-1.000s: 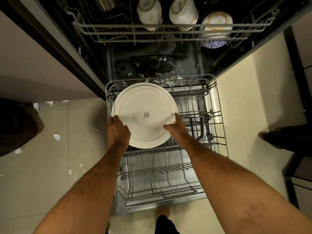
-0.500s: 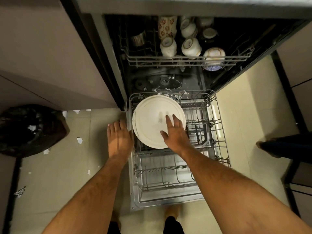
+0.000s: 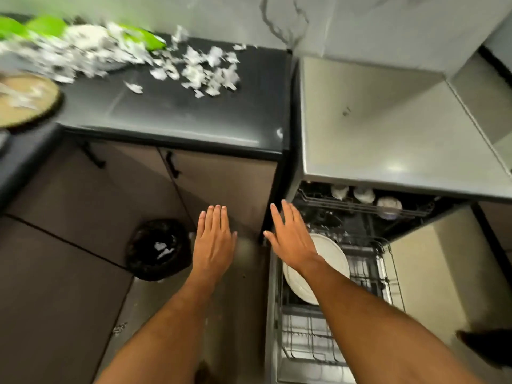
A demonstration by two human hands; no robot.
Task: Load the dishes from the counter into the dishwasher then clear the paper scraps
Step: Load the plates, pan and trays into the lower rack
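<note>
A white plate (image 3: 329,253) stands in the dishwasher's pulled-out lower rack (image 3: 385,275), partly hidden by my right forearm. My right hand (image 3: 291,236) is held flat with straight fingers above the rack's left edge and holds nothing. My left hand (image 3: 213,239) hovers flat in front of the cabinet, also empty. Torn paper scraps (image 3: 205,70) litter the black counter (image 3: 171,112). Blurred dishes, some green (image 3: 44,26) and one tan plate (image 3: 25,98), sit at the counter's far left. White cups (image 3: 363,194) stand in the upper rack.
A black bin (image 3: 158,250) with paper inside stands on the floor left of my left hand. The dishwasher's steel top (image 3: 388,134) lies right of the counter. A dark foot (image 3: 484,347) shows at the right edge. Cabinet doors with black handles (image 3: 173,167) face me.
Both hands have let go of the white plate, which now stands in the lower rack. My view has swung up and left to the counter, and both hands have lifted away.
</note>
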